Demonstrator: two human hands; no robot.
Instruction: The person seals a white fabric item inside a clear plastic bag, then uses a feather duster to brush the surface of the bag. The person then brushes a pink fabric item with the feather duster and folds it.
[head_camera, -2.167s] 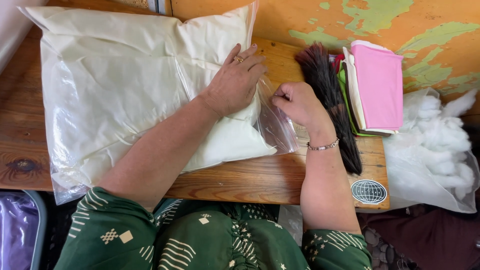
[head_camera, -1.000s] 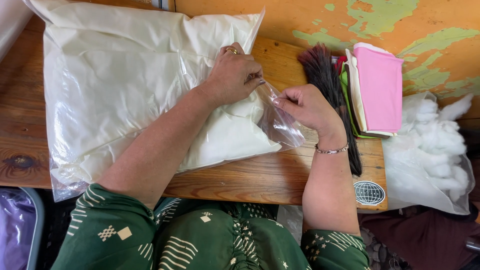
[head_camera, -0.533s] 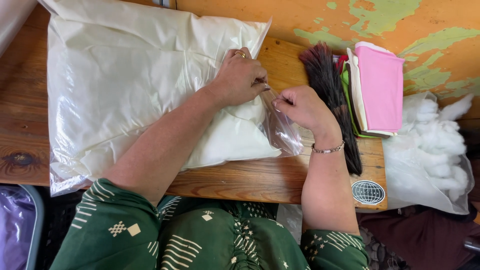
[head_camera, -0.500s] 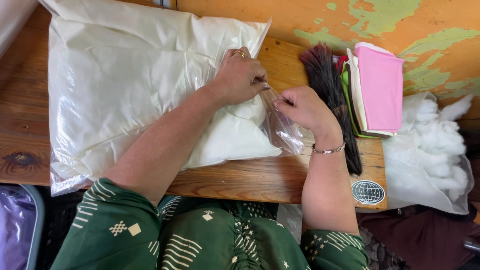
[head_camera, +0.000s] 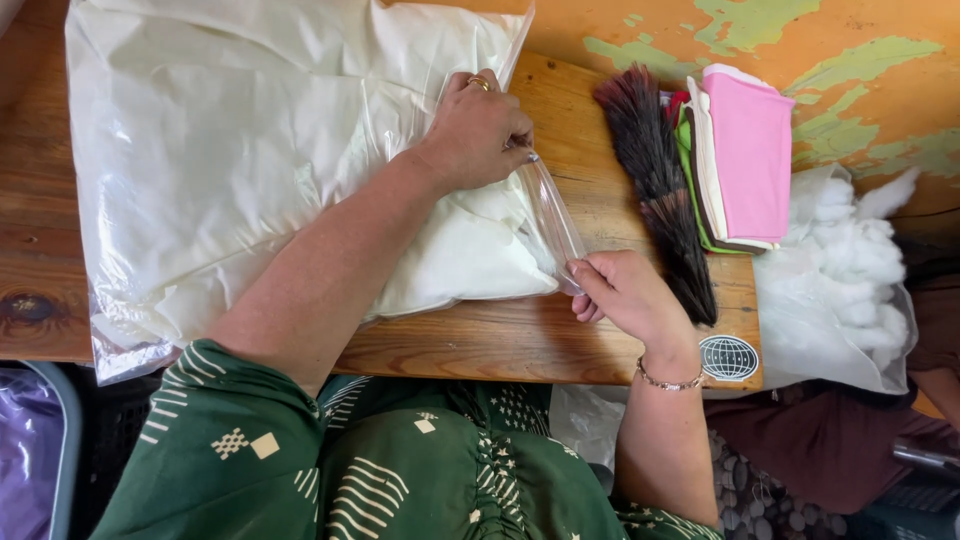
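Clear bag (head_camera: 250, 170) holding a cream pillow, lying on the worktop (head_camera: 500, 340) under both hands. Left hand (head_camera: 480, 130) is pinching the bag's open edge; right hand (head_camera: 625, 290), now drawn further away, is pulling that edge taut, flattening the strip for closing.

The right hand (head_camera: 625, 293) has slid down the bag's (head_camera: 250, 160) open edge, away from the left hand (head_camera: 478, 130), and now pinches it near the lower corner, drawing the clear flap taut between them.
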